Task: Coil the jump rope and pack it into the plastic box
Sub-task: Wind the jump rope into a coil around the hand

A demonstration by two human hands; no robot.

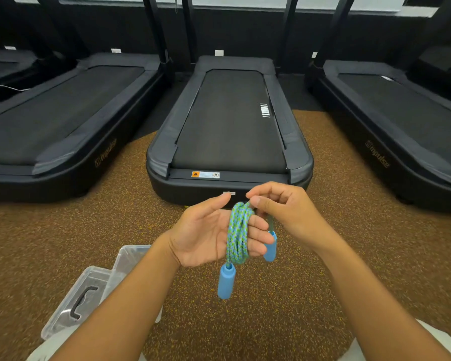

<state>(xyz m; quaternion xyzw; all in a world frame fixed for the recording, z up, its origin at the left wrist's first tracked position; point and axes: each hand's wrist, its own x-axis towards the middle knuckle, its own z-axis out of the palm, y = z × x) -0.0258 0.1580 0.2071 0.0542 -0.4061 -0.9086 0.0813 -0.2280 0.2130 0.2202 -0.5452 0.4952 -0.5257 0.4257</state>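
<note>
A green-and-blue braided jump rope is wound in several loops round the fingers of my left hand, whose palm faces up with the fingertips curled over the loops. One blue handle hangs below that hand. A second blue handle dangles behind my left fingertips. My right hand pinches the rope at the top of the coil. The clear plastic box lies on the floor at lower left, partly hidden by my left forearm. Its clear lid with a black handle lies beside it.
Brown speckled rubber floor spreads below my hands. A black treadmill stands straight ahead, with another treadmill to the left and a third treadmill to the right. My knees in light trousers show at the bottom edge.
</note>
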